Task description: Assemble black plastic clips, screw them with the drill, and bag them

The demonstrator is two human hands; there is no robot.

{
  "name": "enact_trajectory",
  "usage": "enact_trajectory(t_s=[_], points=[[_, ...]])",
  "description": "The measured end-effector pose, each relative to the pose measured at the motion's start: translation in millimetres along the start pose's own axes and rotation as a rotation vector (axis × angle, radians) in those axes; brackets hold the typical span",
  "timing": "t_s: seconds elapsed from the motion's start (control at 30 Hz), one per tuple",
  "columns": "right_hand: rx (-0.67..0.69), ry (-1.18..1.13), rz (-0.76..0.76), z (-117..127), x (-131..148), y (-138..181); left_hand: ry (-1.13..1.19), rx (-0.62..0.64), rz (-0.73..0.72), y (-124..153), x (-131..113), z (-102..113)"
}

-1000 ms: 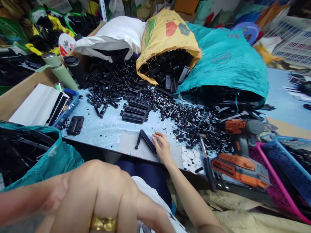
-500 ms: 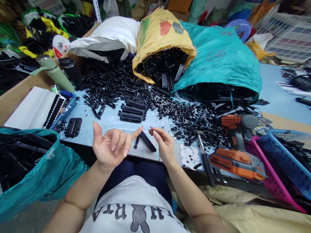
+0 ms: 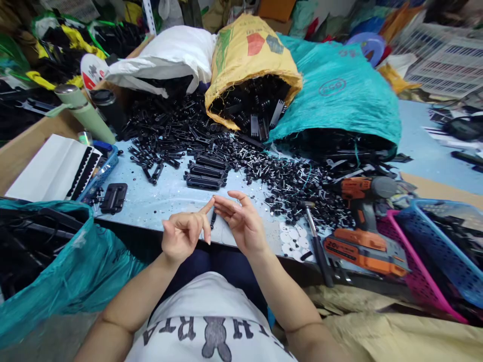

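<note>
fingers: left hand point(image 3: 184, 232) index outstretched, right hand point(image 3: 246, 230) loosely spread, cannot tell if pinching | risk: lowered palm nudging black rod point(image 3: 213, 219)

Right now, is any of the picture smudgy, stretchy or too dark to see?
Head view: the white crate near the upper right corner looks smudgy and stretched; head view: the left hand and right hand look fairly clear; head view: deep inside the mouth of the big teal sack, it's too dark to make out much.
</note>
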State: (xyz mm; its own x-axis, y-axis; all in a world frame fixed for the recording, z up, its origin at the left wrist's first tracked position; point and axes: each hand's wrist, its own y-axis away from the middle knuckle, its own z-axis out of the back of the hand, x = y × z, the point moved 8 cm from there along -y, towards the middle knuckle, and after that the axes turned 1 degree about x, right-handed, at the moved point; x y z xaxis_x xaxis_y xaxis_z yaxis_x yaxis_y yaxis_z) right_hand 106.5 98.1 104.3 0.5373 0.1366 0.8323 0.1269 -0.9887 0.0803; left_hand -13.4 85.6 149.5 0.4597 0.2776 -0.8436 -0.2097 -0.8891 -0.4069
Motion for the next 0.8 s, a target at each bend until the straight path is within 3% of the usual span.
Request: enact_trajectory(t_s=[0.2, 0.33, 0.47, 0.63, 0.8], points=[[-0.028, -0.189, -0.094, 9, -7, 1, -0.268, 0.121, -0.085, 11, 9, -7], [-0.139, -0.154, -0.055, 36, -6, 11, -0.181, 0.121, -0.063, 11, 15, -12], [-0.274, -0.021, 0.065, 70, 3, 35, -0.029, 0.146, 0.031, 11, 30, -32], [-0.309, -0.1, 0.016, 92, 3, 69, -0.106, 0.404, 0.007, 26, 55, -77], [-0.302, -0.231, -0.017, 104, 2, 92, -0.503, 0.654, -0.243, 46, 65, -111]])
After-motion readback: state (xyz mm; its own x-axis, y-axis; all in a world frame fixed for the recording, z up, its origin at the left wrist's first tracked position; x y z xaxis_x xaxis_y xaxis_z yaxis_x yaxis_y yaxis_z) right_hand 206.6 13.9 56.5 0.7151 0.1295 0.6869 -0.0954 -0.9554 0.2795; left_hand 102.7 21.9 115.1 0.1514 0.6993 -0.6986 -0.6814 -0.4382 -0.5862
